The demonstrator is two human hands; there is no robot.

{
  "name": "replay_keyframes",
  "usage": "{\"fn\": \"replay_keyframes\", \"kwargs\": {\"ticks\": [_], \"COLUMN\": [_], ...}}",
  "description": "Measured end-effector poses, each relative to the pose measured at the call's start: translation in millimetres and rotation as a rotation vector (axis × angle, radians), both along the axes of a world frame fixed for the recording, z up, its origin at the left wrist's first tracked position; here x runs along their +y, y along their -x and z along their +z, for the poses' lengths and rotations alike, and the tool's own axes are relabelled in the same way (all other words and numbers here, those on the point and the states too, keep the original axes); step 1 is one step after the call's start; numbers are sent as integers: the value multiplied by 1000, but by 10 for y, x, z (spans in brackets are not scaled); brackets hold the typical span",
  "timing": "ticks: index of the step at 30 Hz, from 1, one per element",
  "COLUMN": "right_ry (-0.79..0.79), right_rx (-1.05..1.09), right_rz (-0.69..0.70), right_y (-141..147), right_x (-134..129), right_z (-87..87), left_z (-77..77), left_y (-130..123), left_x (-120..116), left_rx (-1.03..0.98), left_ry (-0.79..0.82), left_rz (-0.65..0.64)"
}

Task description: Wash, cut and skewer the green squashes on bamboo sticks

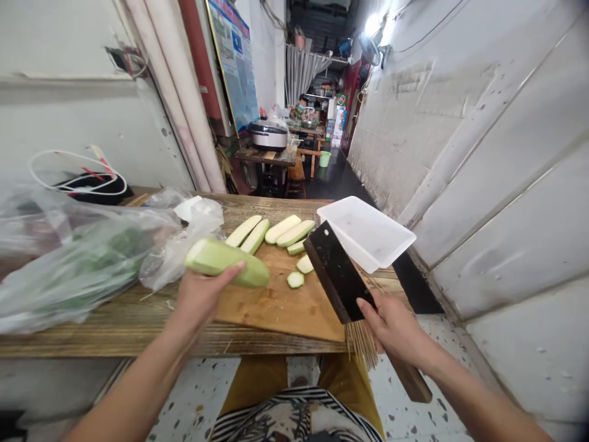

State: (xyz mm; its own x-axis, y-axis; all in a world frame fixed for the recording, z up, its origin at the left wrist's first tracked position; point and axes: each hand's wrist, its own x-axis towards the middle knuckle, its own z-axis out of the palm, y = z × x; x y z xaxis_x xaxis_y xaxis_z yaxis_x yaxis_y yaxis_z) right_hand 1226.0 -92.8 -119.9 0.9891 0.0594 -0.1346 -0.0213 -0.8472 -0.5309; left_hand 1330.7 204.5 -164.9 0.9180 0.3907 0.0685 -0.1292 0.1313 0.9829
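My left hand [202, 294] is closed around a thick pale green zucchini [227, 263], held above the left part of the wooden cutting board [280, 313]. In my right hand [391, 322] is a cleaver [334, 270] with a dark broad blade and a wooden handle. Its blade is raised over the board's right side. Several lengthwise zucchini pieces [283, 229] lie along the far part of the board. A small cut end piece [295, 280] rests near the middle. Part of another piece [304, 264] is hidden behind the blade.
A white plastic tub [368, 233] stands at the back right of the table. Thin wooden skewers [362, 344] stick out over the front edge below the cleaver. Plastic bags [92, 264], one with greens, cover the left side. Farther off, a person [301, 109] sits at a table.
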Motion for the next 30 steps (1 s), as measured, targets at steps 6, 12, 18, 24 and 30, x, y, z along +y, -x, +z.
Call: {"fn": "replay_keyframes", "kwargs": {"ticks": [6,12,18,24,30], "right_ry": [-141,-94,146,270,270], "right_rx": [98,120,77,94,71], "right_rz": [51,86,138,188,261], "right_y": [2,-126,-248,-349,-455], "right_x": [-28,70,193,330,380], "right_z": [-168,-136,-146,-194,-233], "left_z": [-333,-549,-693,-754,-846], "left_y": [26,37,290,441,436], "left_x": [-261,-259,1,324,707], "left_rx": [58,29,59,285,466], "left_ry": [426,422,324,194,-455], "left_rz": [166,230,-23,10,-21]}}
